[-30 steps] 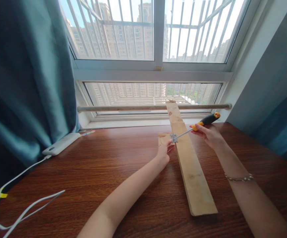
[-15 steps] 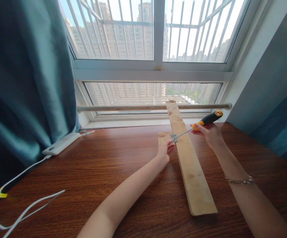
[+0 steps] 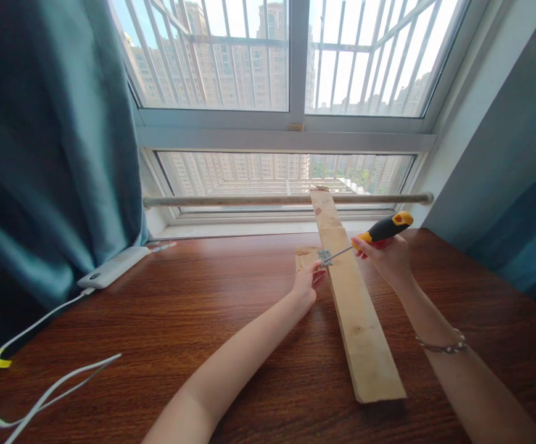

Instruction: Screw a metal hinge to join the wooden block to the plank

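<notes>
A long pale wooden board (image 3: 362,320) lies lengthwise on the brown table, with a short wooden piece (image 3: 305,256) against its left side. A small silver metal hinge (image 3: 325,256) bridges the two. At the hinge's lower edge is my left hand (image 3: 305,285), its thumb and fingers closed there; the fingers' undersides are partly hidden. My right hand (image 3: 388,254) grips a screwdriver (image 3: 385,229) with a black and yellow handle. The screwdriver slants down to the left, over the board, and its tip meets the hinge close to my left fingertips.
A white power strip (image 3: 113,268) with a white cable (image 3: 41,328) lies at the table's left, by a blue curtain (image 3: 64,123). Behind the table, a horizontal rail (image 3: 230,201) crosses in front of the barred window. The board's far end reaches this rail.
My right hand has shifted slightly and turned, and the screwdriver handle has come a little lower and left. My left hand, board and hinge look unmoved.
</notes>
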A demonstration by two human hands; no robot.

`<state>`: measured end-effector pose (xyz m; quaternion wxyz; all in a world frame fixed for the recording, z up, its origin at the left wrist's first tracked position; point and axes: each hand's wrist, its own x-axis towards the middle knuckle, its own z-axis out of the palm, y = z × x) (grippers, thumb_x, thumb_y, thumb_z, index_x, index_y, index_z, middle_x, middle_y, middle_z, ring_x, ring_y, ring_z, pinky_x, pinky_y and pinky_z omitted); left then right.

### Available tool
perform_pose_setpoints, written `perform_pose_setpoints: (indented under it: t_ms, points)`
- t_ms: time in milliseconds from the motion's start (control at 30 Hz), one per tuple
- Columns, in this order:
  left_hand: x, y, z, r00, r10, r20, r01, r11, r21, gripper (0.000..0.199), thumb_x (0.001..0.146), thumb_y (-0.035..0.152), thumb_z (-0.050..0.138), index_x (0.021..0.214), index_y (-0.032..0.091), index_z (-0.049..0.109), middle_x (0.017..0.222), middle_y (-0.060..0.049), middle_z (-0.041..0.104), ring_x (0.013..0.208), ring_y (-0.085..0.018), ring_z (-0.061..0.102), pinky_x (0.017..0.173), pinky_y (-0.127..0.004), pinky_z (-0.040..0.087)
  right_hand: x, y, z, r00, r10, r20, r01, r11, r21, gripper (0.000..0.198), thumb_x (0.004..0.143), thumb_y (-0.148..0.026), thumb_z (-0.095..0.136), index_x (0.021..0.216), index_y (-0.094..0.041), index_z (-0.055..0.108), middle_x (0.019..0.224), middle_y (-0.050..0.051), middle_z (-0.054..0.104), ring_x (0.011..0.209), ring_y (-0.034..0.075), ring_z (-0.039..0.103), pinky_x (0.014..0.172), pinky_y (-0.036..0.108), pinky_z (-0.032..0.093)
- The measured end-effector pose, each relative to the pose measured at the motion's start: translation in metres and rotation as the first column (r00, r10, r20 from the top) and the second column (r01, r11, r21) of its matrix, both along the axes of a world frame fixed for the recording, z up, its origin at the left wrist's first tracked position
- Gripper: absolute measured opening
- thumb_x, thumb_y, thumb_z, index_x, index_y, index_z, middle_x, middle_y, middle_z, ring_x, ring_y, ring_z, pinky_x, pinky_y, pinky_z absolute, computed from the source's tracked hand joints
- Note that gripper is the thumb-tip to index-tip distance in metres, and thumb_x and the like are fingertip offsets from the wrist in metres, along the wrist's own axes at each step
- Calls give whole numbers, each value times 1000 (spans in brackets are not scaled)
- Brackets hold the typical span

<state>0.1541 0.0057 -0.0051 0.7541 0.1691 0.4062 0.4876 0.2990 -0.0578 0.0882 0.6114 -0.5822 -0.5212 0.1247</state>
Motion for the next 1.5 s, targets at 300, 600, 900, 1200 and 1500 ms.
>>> perform_pose_setpoints:
  t_ms: [300, 600, 900, 1200, 1500]
  points:
    - [0, 0, -1, 1000, -5, 0, 5, 1000, 5, 16, 62, 12, 73, 69, 16, 58, 64, 1, 64, 50, -8, 57, 54, -20, 46, -12, -4, 6, 974, 153, -169, -149, 988, 39, 31, 63, -36, 76, 82, -16, 63, 63, 0, 66, 35, 8, 47, 33, 20, 37]
    - [-1, -1, 3, 1000, -6, -19, 6, 1000, -14, 13, 65, 10, 70, 71, 15, 60, 64, -1, 64, 51, -9, 58, 57, -22, 46, -5, -13, 23, 880, 338, -332, -375, 925, -52, 36, 57, -35, 80, 82, -16, 63, 92, 7, 69, 51, 10, 59, 48, 23, 53]
    - [-1, -2, 5, 1000, -8, -14, 8, 1000, 7, 9, 69, 10, 66, 69, 15, 59, 64, 0, 63, 50, -8, 56, 55, -21, 45, -9, -14, 18, 954, 275, -119, -285, 956, -72, 37, 58, -39, 79, 83, -13, 69, 74, 7, 70, 50, 15, 62, 45, 26, 52]
    - [-1, 1, 0, 1000, -7, -15, 7, 1000, 11, 10, 67, 10, 69, 71, 14, 61, 64, -1, 65, 49, -8, 56, 55, -20, 46, -12, -14, 7, 931, -154, 332, 151, 988, 35, 34, 60, -50, 75, 68, -18, 64, 61, 6, 69, 58, 23, 65, 56, 32, 49]
    - [0, 0, 0, 1000, 1, -14, -1, 1000, 14, 9, 67, 10, 69, 71, 14, 62, 66, -2, 65, 50, -9, 57, 56, -22, 46, -24, -10, 2, 997, 18, 78, -18, 1000, -9, 35, 64, -46, 73, 83, -18, 64, 72, 5, 71, 42, 15, 58, 39, 26, 42]
